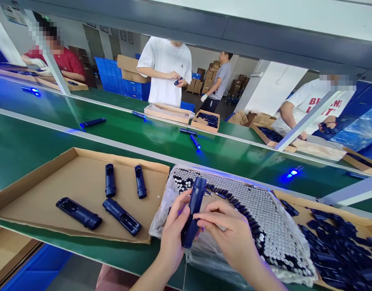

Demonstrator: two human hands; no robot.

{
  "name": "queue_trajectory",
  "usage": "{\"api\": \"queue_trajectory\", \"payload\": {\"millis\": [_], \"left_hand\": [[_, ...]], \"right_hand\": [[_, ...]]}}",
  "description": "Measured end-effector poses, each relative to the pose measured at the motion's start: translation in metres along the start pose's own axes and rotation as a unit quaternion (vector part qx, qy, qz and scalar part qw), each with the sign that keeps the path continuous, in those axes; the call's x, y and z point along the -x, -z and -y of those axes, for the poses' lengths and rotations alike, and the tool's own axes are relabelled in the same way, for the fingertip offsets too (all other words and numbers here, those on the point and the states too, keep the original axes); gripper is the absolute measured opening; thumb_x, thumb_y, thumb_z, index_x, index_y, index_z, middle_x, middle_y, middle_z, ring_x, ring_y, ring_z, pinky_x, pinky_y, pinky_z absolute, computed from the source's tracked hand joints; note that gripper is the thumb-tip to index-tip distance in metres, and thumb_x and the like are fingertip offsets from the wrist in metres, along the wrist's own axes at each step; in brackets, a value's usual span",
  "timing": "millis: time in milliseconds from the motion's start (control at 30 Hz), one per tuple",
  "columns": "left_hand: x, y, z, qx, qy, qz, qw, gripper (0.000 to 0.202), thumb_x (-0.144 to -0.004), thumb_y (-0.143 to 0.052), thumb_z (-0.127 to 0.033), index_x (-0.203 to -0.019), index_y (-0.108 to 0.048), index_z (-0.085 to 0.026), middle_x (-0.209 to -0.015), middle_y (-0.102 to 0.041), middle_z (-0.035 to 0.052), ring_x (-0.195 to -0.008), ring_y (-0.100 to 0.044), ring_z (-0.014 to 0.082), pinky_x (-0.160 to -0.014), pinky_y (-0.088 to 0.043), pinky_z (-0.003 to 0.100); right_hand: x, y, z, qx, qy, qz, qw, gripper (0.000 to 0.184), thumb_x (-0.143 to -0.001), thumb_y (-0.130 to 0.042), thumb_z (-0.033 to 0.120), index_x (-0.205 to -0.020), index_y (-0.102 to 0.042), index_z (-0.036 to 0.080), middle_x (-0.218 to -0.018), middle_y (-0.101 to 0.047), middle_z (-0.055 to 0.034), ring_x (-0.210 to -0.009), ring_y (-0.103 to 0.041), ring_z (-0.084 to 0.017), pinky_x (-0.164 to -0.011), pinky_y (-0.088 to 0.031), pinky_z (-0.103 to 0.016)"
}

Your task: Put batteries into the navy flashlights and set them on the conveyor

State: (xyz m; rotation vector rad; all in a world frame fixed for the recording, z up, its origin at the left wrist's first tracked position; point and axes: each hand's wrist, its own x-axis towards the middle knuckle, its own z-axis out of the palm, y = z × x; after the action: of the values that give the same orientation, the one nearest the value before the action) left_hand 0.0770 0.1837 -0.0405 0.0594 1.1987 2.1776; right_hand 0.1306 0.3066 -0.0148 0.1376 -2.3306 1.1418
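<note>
Both my hands hold a dark blue flashlight body point(194, 212) upright above a plastic-wrapped block of silver cylindrical batteries point(258, 214). My left hand point(173, 230) grips its lower half, and the fingers of my right hand point(228, 234) pinch it from the right. Part of the barrel is hidden behind my fingers. To the left, several similar flashlight bodies lie scattered on a flat cardboard tray point(31, 202). To the right, a cardboard box lid point(297, 210) holds a heap of dark blue parts point(334, 246).
A green conveyor belt point(31, 161) runs beneath a grey metal shelf frame point(186, 24). Loose flashlights and trays lie on a farther belt point(234, 157). Beyond it stand several co-workers, one holding a flashlight, among blue crates point(122, 79) and cardboard boxes point(210, 76).
</note>
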Motion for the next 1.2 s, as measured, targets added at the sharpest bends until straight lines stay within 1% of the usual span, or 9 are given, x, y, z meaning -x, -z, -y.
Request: {"api": "queue_trajectory", "payload": {"millis": [133, 200, 367, 500, 700, 833, 900, 1067, 1200], "left_hand": [[0.003, 0.000, 0.005, 0.009, -0.020, 0.038, 0.999, 0.063, -0.081, -0.059, -0.054, -0.136, -0.043, -0.025, -0.134, -0.049, 0.0101, -0.067, -0.053, 0.0071, -0.057, -0.048, 0.020], [0.004, 0.002, 0.007, -0.010, -0.034, 0.058, 0.998, 0.065, -0.082, -0.060, -0.051, -0.137, -0.043, -0.023, -0.129, -0.054, 0.0111, -0.070, -0.054, 0.0075, -0.063, -0.049, 0.020], [0.005, 0.013, 0.017, -0.125, -0.075, 0.081, 0.986, 0.057, -0.085, -0.059, -0.044, -0.139, -0.047, -0.030, -0.144, -0.046, 0.0037, -0.115, -0.056, 0.0177, -0.092, -0.050, 0.021], [0.006, 0.017, 0.021, -0.222, -0.178, 0.042, 0.958, 0.044, -0.088, -0.055, -0.041, -0.131, -0.058, -0.033, -0.145, -0.045, -0.0034, -0.139, -0.037, 0.0180, -0.119, -0.028, 0.024], [0.000, 0.006, 0.013, -0.016, -0.015, 0.097, 0.995, 0.063, -0.086, -0.055, -0.045, -0.144, -0.043, -0.022, -0.079, -0.069, 0.0093, -0.057, -0.056, 0.0104, -0.056, -0.046, 0.019], [-0.008, 0.011, 0.011, -0.092, -0.088, 0.105, 0.986, 0.055, -0.084, -0.060, -0.041, -0.136, -0.052, -0.026, -0.098, -0.069, 0.0119, -0.074, -0.064, 0.0149, -0.064, -0.050, 0.022], [-0.017, 0.021, 0.013, -0.283, -0.250, 0.071, 0.923, 0.039, -0.082, -0.064, -0.029, -0.121, -0.066, -0.033, -0.124, -0.062, 0.0080, -0.103, -0.064, 0.0191, -0.089, -0.051, 0.026], [-0.036, 0.047, 0.003, -0.582, -0.508, 0.004, 0.635, 0.058, -0.085, -0.051, -0.008, -0.128, -0.054, -0.047, -0.128, -0.061, 0.0000, -0.115, -0.059, 0.0164, -0.102, -0.042, 0.029], [-0.023, 0.068, -0.027, -0.639, -0.486, -0.059, 0.593, 0.043, -0.086, -0.055, -0.018, -0.124, -0.062, -0.036, -0.127, -0.061, 0.0020, -0.116, -0.057, 0.0158, -0.103, -0.041, 0.025]], "right_hand": [[0.008, -0.011, -0.008, -0.144, -0.143, -0.073, 0.976, 0.013, -0.080, -0.068, 0.029, -0.089, -0.075, 0.021, -0.076, -0.051, -0.0017, -0.056, -0.057, -0.005, -0.048, -0.052, -0.015], [0.010, -0.012, -0.012, -0.207, -0.192, -0.127, 0.951, 0.040, -0.071, -0.076, 0.032, -0.109, -0.067, 0.023, -0.088, -0.054, -0.0031, -0.065, -0.060, -0.008, -0.051, -0.054, -0.018], [0.011, -0.009, -0.010, -0.354, -0.254, 0.034, 0.899, 0.058, -0.079, -0.070, 0.039, -0.131, -0.051, 0.021, -0.124, -0.056, -0.0106, -0.093, -0.064, -0.012, -0.069, -0.057, -0.018], [0.015, -0.020, -0.004, -0.350, -0.243, -0.013, 0.905, 0.051, -0.078, -0.071, 0.038, -0.123, -0.056, 0.020, -0.121, -0.060, -0.0085, -0.104, -0.063, -0.013, -0.093, -0.054, -0.020], [0.010, -0.007, -0.017, -0.328, -0.242, 0.049, 0.912, 0.049, -0.089, -0.052, 0.051, -0.126, -0.058, 0.019, -0.123, -0.059, -0.0109, -0.089, -0.066, -0.014, -0.072, -0.057, -0.024], [0.002, 0.022, -0.021, -0.217, -0.206, 0.008, 0.954, 0.055, -0.092, -0.044, 0.055, -0.130, -0.057, 0.018, -0.111, -0.064, -0.0101, -0.095, -0.064, -0.013, -0.086, -0.055, -0.025], [-0.004, 0.028, -0.016, -0.169, -0.196, -0.019, 0.966, 0.060, -0.087, -0.052, 0.056, -0.134, -0.053, 0.018, -0.105, -0.066, -0.0094, -0.084, -0.065, -0.012, -0.076, -0.057, -0.024], [-0.029, 0.014, -0.013, -0.050, -0.169, 0.007, 0.984, 0.043, -0.080, -0.064, 0.046, -0.117, -0.063, 0.023, -0.113, -0.064, -0.0034, -0.101, -0.064, -0.014, -0.091, -0.054, -0.027], [-0.073, 0.011, -0.064, -0.018, -0.176, -0.003, 0.984, 0.046, -0.083, -0.058, 0.048, -0.120, -0.060, 0.021, -0.107, -0.067, -0.0036, -0.090, -0.067, -0.013, -0.085, -0.055, -0.026]]}}
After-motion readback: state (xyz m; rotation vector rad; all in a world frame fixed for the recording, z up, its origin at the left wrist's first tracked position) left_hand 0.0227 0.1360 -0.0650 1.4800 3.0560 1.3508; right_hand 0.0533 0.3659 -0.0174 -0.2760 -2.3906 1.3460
